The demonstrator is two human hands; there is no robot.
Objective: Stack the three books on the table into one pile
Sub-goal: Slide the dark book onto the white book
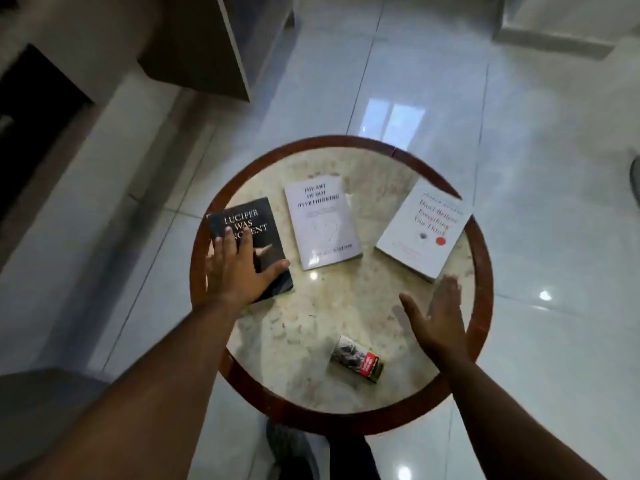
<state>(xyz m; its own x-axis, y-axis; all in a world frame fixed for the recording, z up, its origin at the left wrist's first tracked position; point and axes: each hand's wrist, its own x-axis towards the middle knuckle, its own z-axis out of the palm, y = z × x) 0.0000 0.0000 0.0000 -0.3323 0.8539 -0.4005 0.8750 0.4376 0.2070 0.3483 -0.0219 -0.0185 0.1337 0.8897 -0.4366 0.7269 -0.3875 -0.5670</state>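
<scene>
Three books flat and apart on the round marble tabletop (346,306), covers up, long axes running roughly away from the viewer. Black book (258,223) at left, tilted slightly leftward at its far end, under the left hand (235,268): palm and spread fingers pressing the cover, thumb at the right edge. Grey book (322,221) in the middle. White book (424,226) at right, leaning rightward. Right hand (438,317) open, hovering just near its close corner, grasping nothing. Small packet (358,358) near the front edge.
</scene>
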